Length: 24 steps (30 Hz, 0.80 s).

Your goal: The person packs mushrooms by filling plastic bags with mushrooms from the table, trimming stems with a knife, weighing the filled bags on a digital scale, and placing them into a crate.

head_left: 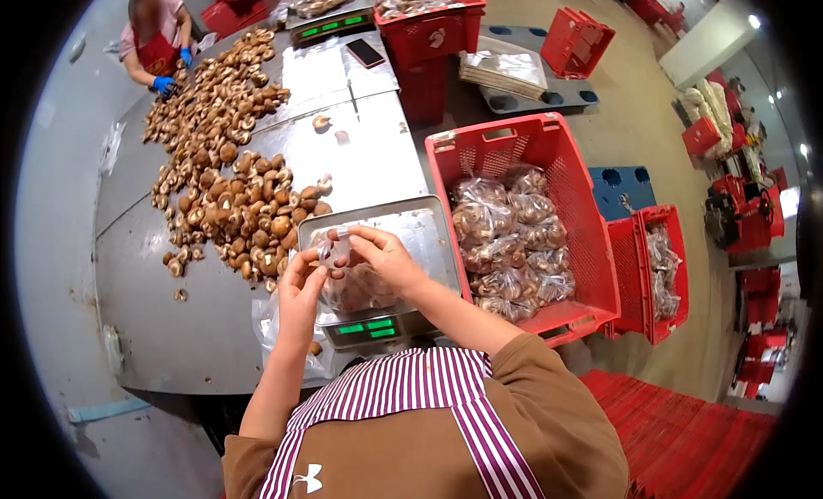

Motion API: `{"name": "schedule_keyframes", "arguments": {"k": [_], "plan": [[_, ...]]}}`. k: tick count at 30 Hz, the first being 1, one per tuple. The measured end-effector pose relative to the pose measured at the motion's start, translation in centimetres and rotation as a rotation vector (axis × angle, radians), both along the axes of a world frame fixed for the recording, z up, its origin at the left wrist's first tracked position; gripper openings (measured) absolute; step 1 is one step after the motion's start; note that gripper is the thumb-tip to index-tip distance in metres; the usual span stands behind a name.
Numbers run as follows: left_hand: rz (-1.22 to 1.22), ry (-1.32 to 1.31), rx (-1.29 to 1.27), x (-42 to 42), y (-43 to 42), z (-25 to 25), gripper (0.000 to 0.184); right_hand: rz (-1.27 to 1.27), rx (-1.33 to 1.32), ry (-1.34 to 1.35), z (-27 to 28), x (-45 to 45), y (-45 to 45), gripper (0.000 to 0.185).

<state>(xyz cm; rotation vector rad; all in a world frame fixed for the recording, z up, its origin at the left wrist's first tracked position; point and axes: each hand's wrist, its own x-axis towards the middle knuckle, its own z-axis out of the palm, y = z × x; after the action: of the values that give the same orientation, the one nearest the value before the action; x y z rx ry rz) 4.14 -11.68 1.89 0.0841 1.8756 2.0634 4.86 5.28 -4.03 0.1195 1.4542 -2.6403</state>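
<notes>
On the metal pan of the weighing scale [411,229] sits a clear plastic bag [358,291] with mushrooms inside. Both hands are at its gathered neck. My left hand [302,283] pinches the plastic from the left, fingertips closed. From the right, my right hand [384,252] grips the top of the bag between thumb and fingers. Green digits glow on the scale's display [367,329]. A pile of brown mushrooms [240,212] spreads over the metal table [171,327] to the left. Beside the scale lie thin plastic bags [267,323], partly under my left forearm.
A red crate [583,250] holding several bagged mushrooms [514,242] stands right of the scale. Another red crate [673,276] is beyond it. A phone [366,53] and a second scale [330,21] are at the table's far end. A co-worker in blue gloves [163,85] handles mushrooms far left.
</notes>
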Motion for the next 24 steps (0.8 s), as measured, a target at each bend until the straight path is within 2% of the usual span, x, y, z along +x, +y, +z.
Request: {"name": "schedule_keyframes", "arguments": {"k": [3, 6, 7, 9, 10, 11, 13, 15, 16, 18, 20, 21, 23, 24], "plan": [[-0.046, -0.015, -0.006, 0.5, 0.2, -0.7, 0.02, -0.03, 0.008, 0.017, 0.1, 0.1, 0.0, 0.027], [-0.274, -0.043, -0.095, 0.7, 0.4, -1.1, 0.019, 0.022, 0.216, 0.127, -0.6, 0.2, 0.1, 0.026], [-0.348, -0.02, -0.147, 0.5, -0.1, -1.2, 0.018, 0.015, 0.212, 0.125, -0.7, 0.4, 0.5, 0.026], [-0.242, -0.078, -0.117, -1.2, -1.7, -1.8, 0.019, 0.195, 0.201, -0.054, -1.1, 0.6, 1.7, 0.025], [-0.195, -0.169, 0.07, -2.9, -2.0, -0.8, 0.016, 0.153, 0.455, -0.02, -1.3, 0.8, 2.2, 0.023], [-0.004, -0.317, 0.233, -4.7, -2.8, -0.2, 0.018, 0.144, 0.454, -0.025, -1.5, 1.3, 2.6, 0.023], [0.209, -0.658, 0.758, -8.1, -4.4, -1.4, 0.035, -0.121, 1.153, 0.764, -1.7, 2.3, 3.0, 0.017], [0.18, -0.682, 0.736, -9.4, -4.8, -4.8, 0.04, -0.033, 1.205, 0.802, 0.3, 5.1, 1.0, 0.016], [0.203, -0.579, 0.565, -7.8, -2.3, -2.9, 0.04, 0.039, 1.197, 0.729, 0.3, 5.4, 1.1, 0.019], [0.016, -0.349, 0.449, -5.8, -0.7, -2.0, 0.04, 0.11, 1.189, 0.651, 0.6, 5.7, 1.8, 0.024], [-0.172, -0.134, 0.28, -3.1, 1.3, -0.2, 0.038, -0.215, 1.128, 0.487, 0.9, 5.3, 2.5, 0.039], [-0.268, -0.035, 0.17, -1.5, 2.4, 0.9, 0.037, -0.212, 1.124, 0.483, 0.6, 5.3, 2.5, 0.039], [-0.511, 0.026, 0.141, 1.1, 4.6, 3.1, 0.036, -0.405, 1.315, 0.461, -0.1, 4.8, 2.6, 0.051], [-0.659, 0.184, 0.088, 1.6, 5.4, 3.8, 0.037, -0.414, 1.371, 0.5, 0.4, 4.8, 3.3, 0.042]]}}
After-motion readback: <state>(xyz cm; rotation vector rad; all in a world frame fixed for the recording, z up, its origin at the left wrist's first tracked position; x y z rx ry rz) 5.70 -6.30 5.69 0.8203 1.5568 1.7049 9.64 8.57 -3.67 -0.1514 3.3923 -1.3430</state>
